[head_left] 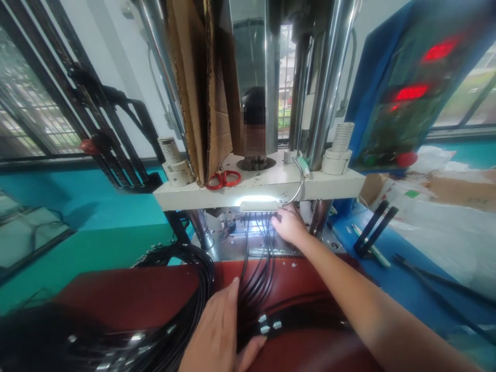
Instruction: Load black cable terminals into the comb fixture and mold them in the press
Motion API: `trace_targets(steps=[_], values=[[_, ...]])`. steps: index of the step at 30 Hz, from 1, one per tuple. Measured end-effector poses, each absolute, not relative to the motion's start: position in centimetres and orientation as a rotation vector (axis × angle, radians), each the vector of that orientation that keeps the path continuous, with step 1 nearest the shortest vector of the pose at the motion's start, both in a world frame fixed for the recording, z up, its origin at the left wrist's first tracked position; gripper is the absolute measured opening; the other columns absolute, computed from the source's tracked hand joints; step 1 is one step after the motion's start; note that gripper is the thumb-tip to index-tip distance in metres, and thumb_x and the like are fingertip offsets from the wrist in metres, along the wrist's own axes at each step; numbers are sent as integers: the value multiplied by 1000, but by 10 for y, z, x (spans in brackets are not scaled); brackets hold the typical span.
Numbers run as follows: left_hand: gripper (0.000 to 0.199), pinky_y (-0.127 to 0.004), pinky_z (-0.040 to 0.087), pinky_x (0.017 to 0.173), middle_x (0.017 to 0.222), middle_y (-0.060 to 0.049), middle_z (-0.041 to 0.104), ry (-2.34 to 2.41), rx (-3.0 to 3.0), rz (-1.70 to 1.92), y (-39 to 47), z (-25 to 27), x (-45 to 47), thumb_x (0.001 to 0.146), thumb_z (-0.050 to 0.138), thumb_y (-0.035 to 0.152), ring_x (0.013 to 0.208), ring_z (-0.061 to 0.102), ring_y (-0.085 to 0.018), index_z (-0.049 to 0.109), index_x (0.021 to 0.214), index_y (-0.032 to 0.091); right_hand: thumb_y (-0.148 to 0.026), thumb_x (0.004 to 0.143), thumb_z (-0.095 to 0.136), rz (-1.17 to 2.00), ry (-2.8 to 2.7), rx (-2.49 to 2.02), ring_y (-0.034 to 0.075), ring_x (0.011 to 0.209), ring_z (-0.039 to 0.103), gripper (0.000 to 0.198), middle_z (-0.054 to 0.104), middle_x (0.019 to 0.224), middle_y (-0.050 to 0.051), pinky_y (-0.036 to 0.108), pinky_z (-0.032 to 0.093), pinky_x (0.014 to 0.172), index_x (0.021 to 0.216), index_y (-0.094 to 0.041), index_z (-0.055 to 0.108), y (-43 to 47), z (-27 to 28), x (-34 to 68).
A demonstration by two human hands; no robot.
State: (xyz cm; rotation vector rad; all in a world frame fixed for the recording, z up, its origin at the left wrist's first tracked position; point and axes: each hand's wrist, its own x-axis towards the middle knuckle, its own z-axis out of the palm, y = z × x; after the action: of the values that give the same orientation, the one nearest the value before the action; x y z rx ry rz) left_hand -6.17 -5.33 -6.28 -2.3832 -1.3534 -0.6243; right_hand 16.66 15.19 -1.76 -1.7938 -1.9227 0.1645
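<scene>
Nearest, the left hand [215, 330] lay low over the red-brown tabletop [155, 289], its fingers stretched forward and its thumb apart from them. Whether any strand was pressed in that gap, I could not tell. A thick black bundle [207, 268] curved past on its left, and small silvery connectors [265, 329] lay just right of the thumb.

The thin black cables [264, 281] lay just ahead and to the right of the left index finger. Their long axis ran away from the body, near ends bending left toward that hand, far ends rising into the lit gap of the press. There the right hand [290, 227] was nearer: its fingers were bent at the right edge of the far ends, directly under a small white lamp [258, 206]. Shadow and glare hid the fingertips, so their grip could not be told.

Beyond, red-handled scissors [225, 179] rested on the white press plate [194, 199]. The blue control box [372, 103] at the right showed red digits [411, 93], too blurred to read; no brand or label was legible.
</scene>
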Motion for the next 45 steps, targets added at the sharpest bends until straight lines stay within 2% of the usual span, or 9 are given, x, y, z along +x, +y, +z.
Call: trace_targets(steps=[5, 10, 17, 24, 30, 35, 39, 45], values=[[85, -40, 48, 100, 136, -23, 47, -1422, -2511, -595, -42, -66, -53, 84, 55, 46, 127, 46, -29, 16, 146, 3, -36, 82, 50, 184, -1953, -1799, 25, 113, 49, 41, 55, 121, 9, 32, 38, 97, 118, -23, 65, 152, -17, 170], [83, -40, 44, 104, 140, -23, 42, -1452, -2603, -624, -37, -63, -49, 86, 53, 42, 131, 42, -27, 11, 147, 4, -36, 84, 48, 212, -1995, -1813, 24, 113, 50, 41, 54, 125, 8, 32, 41, 94, 119, -25, 65, 154, -12, 173], [81, -41, 46, 102, 139, -22, 45, -1478, -2606, -709, -36, -64, -49, 85, 55, 40, 128, 45, -28, 12, 147, 8, -53, 85, 45, 195, -2037, -1820, 26, 112, 51, 48, 57, 123, 10, 33, 40, 94, 119, -24, 65, 151, -1, 165], [81, -46, 47, 100, 138, -22, 45, -1516, -2626, -717, -33, -62, -46, 85, 55, 38, 128, 46, -29, 11, 147, 10, -40, 84, 48, 183, -2087, -1844, 27, 116, 49, 43, 57, 123, 8, 36, 39, 95, 124, -30, 61, 151, -5, 160], [77, -46, 46, 101, 137, -21, 47, -1534, -2649, -753, -31, -57, -44, 85, 55, 35, 127, 47, -29, 14, 146, 11, -39, 83, 50, 157, -2122, -1872, 29, 116, 49, 44, 58, 123, 9, 38, 39, 96, 124, -29, 62, 152, 0, 161], [76, -46, 46, 101, 136, -21, 47, -1539, -2648, -755, -34, -53, -43, 85, 54, 33, 126, 47, -28, 15, 146, 11, -49, 86, 44, 123, -2127, -1874, 30, 118, 46, 47, 55, 128, 9, 40, 37, 97, 124, -28, 62, 148, 4, 155], [76, -47, 46, 101, 137, -21, 47, -1568, -2660, -775, -33, -53, -43, 85, 56, 31, 126, 47, -29, 15, 146, 13, -46, 85, 46, 122, -2146, -1877, 30, 119, 45, 44, 54, 129, 8, 41, 37, 95, 124, -31, 60, 146, 2, 150], [76, -47, 46, 101, 136, -21, 48, -1575, -2683, -766, -33, -49, -43, 84, 56, 31, 126, 48, -29, 16, 145, 13, -43, 84, 48, 93, -2173, -1880, 30, 119, 45, 42, 56, 127, 10, 43, 33, 97, 120, -28, 63, 148, 4, 146]])
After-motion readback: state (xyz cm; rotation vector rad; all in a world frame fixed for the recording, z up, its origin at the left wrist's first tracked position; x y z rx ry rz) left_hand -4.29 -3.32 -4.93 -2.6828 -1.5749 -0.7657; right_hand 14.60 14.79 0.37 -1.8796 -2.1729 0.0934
